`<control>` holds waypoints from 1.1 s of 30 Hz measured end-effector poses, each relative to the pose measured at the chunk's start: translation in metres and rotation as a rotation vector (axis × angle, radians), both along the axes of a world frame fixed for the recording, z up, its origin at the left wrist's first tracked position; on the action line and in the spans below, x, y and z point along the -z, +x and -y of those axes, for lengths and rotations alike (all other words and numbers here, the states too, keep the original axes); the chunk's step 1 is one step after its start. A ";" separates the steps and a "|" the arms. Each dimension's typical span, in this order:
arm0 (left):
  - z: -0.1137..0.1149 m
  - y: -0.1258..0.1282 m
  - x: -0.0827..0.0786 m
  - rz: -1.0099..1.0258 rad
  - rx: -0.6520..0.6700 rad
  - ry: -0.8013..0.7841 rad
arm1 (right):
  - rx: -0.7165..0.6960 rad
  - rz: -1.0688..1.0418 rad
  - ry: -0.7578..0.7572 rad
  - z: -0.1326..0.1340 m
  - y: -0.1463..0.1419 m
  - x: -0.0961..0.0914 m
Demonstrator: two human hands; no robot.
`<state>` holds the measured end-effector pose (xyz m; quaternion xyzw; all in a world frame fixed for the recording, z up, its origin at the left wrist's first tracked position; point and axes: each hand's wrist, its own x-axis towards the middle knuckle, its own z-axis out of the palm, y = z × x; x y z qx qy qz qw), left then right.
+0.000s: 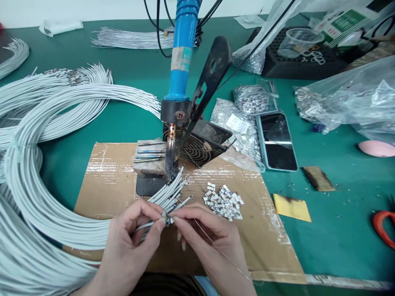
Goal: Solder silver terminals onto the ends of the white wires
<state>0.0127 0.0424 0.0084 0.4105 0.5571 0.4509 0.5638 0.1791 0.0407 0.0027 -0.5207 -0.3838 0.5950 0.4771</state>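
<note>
My left hand [132, 234] is closed in a pinch on the end of a grey cable, with more cables of the same bundle [166, 195] running beneath and beyond its fingers. Against its fingertips, my right hand [212, 238] pinches a small silvery metal tab [169, 221], mostly covered by the fingers. A thin wire [228, 259], like solder, runs across the right hand's palm side. To the right of the hands is a pile of small metal tabs [224, 202]. Just beyond the bundle, a blue-handled soldering iron [180, 82] points its tip downward.
Cardboard [262, 238] lies under the work. Large coils of grey cable [27, 172] fill the left side. Behind the iron sits a small black fan [200, 150]. Rightward are bagged metal parts [251, 98], a phone [277, 142], a yellow sponge [291, 207] and red-handled scissors [382, 228].
</note>
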 end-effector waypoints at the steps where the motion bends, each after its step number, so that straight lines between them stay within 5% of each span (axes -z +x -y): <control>1: 0.000 0.000 0.000 0.000 -0.004 -0.001 | -0.004 0.007 0.006 0.000 0.000 0.000; 27: -0.004 0.002 -0.004 -0.035 0.003 -0.061 | -0.017 0.080 0.099 0.002 0.001 0.008; 33: -0.010 0.002 -0.003 -0.024 -0.010 -0.093 | 0.120 0.286 0.141 0.009 0.000 0.013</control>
